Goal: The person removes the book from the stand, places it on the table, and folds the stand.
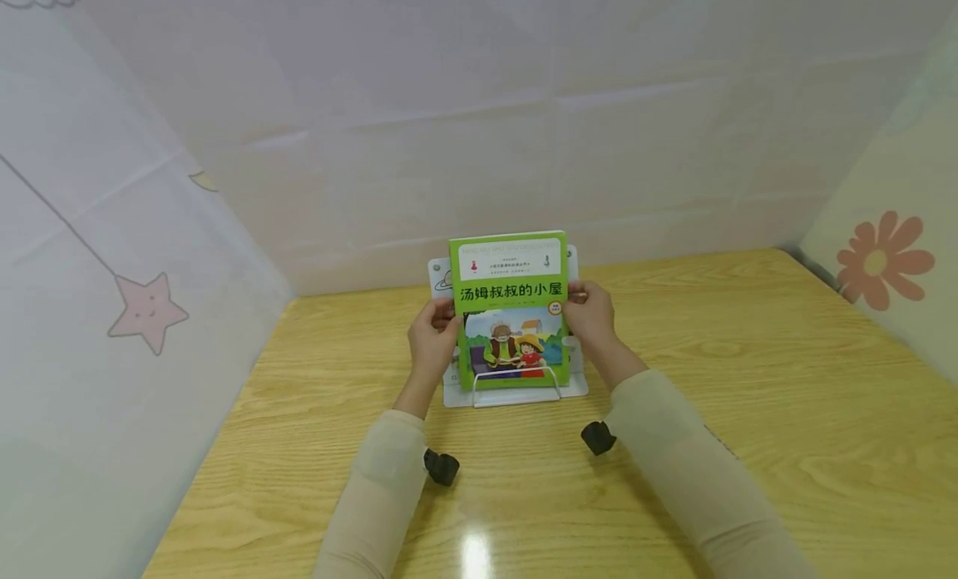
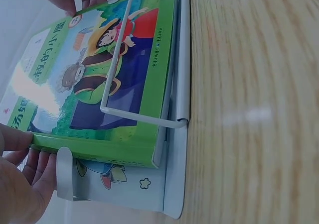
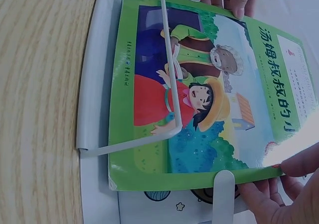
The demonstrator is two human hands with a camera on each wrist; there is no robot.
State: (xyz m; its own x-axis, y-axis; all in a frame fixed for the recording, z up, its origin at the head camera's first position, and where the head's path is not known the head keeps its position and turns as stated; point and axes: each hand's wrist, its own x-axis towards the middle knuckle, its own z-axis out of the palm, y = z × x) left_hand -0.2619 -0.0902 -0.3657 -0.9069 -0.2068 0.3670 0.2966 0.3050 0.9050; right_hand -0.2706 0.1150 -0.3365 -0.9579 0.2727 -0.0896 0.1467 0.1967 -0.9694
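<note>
A green picture book (image 1: 512, 343) with Chinese lettering on its cover leans upright on a white book stand (image 1: 452, 393). My left hand (image 1: 432, 339) pinches the book's left edge, thumb at the front cover and fingers curled behind. On the opposite edge, my right hand (image 1: 594, 314) grips the book the same way. The stand's white wire bar (image 2: 106, 84) crosses in front of the lower cover. Beside the book's lower side edge, a white side clip (image 3: 224, 196) sticks out from the stand. Most of the printed backboard is hidden behind the book.
The stand rests on a wooden table (image 1: 748, 396), with a pale cloth wall (image 1: 524, 146) behind it. Black wrist devices (image 1: 599, 437) sit under both sleeves. A glare spot shows near the table's front.
</note>
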